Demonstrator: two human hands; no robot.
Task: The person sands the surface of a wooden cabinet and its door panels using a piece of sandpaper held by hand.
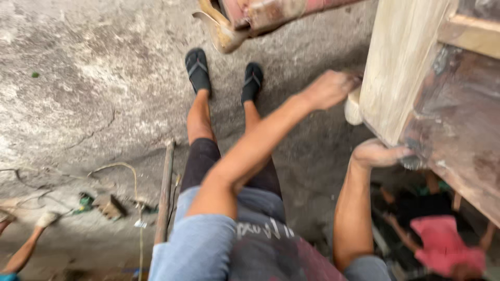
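Two bare hands worked against one large wooden piece that filled the upper right of the frame. Its pale upright face ran down from the top edge, and a darker, stained board sloped away from it toward the right edge.

Concrete floor, grey and cracked, covered the left half of the frame and the upper centre. A rusty metal part jutted in at top centre. A long wooden stick lay on the floor at lower left of centre, with scraps and wire just beside it. The person's feet in black sandals stood at upper centre.

Left arm: stretched diagonally from lower centre up to the pale face's left edge. Left hand was curled into a loose fist, pressed against that edge near a small pale rounded block; motion blur hid whether the fingers gripped anything.

Right arm: rose almost straight up from the bottom edge at right of centre. Right hand sat under the lower corner of the wooden piece, fingers curled together and touching its underside beside a dark round fitting. Whether the grip closed on it could not be told.

Lower right, under the board: a red cloth, blurred.
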